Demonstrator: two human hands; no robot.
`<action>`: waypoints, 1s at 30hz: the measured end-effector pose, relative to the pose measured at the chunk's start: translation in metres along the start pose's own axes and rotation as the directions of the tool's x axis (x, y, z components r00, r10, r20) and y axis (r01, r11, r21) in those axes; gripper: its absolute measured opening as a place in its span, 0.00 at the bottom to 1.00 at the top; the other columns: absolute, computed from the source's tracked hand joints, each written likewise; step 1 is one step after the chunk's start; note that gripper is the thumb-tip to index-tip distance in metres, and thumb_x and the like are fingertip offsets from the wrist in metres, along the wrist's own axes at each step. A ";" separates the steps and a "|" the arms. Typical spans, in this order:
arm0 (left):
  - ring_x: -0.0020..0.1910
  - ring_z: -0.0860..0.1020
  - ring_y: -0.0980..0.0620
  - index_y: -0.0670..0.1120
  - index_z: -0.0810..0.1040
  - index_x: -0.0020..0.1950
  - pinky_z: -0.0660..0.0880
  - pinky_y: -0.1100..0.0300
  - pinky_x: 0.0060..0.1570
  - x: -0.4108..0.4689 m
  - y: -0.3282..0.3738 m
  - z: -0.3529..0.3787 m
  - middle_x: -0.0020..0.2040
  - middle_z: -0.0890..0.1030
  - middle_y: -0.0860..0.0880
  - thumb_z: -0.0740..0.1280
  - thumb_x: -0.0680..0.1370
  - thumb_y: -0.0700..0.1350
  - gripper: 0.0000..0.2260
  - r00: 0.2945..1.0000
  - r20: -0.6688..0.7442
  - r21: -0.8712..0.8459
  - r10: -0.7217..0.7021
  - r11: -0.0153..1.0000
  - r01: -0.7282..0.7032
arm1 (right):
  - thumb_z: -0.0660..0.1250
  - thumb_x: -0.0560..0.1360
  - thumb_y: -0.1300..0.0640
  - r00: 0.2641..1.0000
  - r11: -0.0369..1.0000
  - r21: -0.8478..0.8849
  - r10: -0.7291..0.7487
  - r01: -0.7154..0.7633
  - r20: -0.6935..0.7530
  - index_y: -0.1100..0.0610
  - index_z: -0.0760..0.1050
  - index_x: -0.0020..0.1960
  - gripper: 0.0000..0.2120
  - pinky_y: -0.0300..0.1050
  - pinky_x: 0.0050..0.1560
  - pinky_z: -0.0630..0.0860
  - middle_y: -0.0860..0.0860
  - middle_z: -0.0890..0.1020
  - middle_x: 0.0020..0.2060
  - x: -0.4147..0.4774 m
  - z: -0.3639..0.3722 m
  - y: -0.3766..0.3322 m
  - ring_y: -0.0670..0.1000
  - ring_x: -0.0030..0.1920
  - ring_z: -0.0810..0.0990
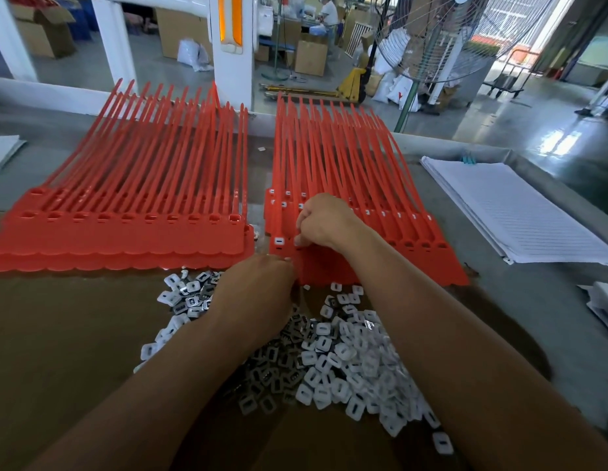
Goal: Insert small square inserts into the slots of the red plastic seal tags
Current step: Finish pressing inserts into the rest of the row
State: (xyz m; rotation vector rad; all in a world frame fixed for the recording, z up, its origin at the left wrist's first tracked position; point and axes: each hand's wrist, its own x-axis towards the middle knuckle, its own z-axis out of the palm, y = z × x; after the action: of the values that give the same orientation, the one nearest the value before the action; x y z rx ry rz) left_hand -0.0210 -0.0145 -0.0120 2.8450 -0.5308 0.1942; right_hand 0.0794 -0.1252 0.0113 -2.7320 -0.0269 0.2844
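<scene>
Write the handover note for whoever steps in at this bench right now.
Left hand: at the near edge of the right tag stack, fingers hidden; grip unclear.
Right hand: fingers curled at the front sheet's second slot; any insert there is hidden.
Loose inserts: piled in front of the stacks.
Done: front sheet's first slot filled.
Left: its remaining slots, then the left tag stack, whose slots look empty.

- Seal tags (125, 239): glossy red plastic, smooth.
- Inserts (346, 362): white plastic, some with shiny metal faces.
- Surface (57, 334): matt brown cardboard.
- Sheets (520, 212): white ruled paper.
</scene>
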 end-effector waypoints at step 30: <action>0.58 0.74 0.52 0.48 0.76 0.59 0.72 0.57 0.55 0.002 0.003 -0.002 0.60 0.76 0.53 0.55 0.75 0.38 0.17 0.998 0.032 -0.017 -0.054 0.998 0.054 | 0.72 0.70 0.57 0.979 0.955 0.236 -0.198 0.182 0.049 0.48 0.80 0.41 0.04 0.30 0.39 0.73 0.44 0.82 0.36 -0.099 -0.031 0.089 0.39 0.38 0.79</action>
State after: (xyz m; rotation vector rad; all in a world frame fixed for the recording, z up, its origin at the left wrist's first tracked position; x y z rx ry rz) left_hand -0.0203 -0.0177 -0.0087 2.8458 -0.4589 0.1343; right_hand -0.0135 -0.2252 0.0247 -2.4652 -0.2598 0.3107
